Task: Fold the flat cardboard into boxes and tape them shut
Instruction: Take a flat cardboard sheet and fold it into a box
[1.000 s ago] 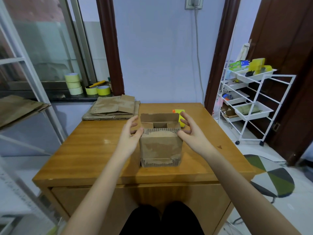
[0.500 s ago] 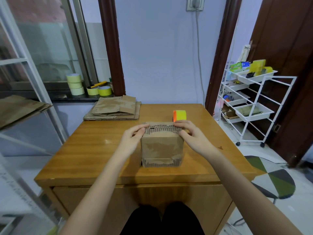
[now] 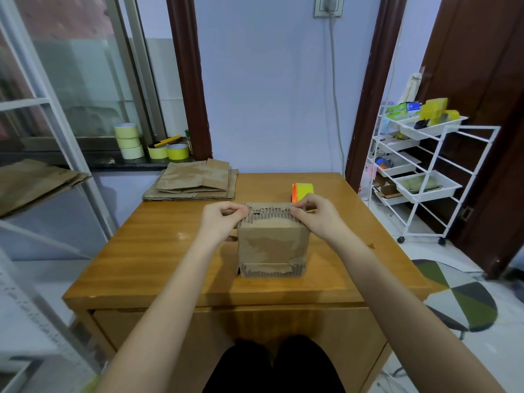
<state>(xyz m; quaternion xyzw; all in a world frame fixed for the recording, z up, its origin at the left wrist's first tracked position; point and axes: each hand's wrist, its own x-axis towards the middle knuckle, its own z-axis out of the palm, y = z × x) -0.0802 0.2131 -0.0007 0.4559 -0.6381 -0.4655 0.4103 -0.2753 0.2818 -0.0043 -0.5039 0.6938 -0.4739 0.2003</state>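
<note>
Since a second ago the top flaps have folded shut; left hand point(image 3: 219, 221) and right hand point(image 3: 317, 217) pinch the cardboard box's point(image 3: 272, 245) upper corners on the wooden table point(image 3: 158, 251).

- Home room used for packing: wood table point(image 3: 147, 251) w/ flat cardboard point(image 3: 195, 181)
- Tape rolls point(image 3: 129, 144) on window sill
- White trolley point(image 3: 425, 171) w/ household bits, dark wood door point(image 3: 482, 80), wall socket point(image 3: 328, 5)
</note>
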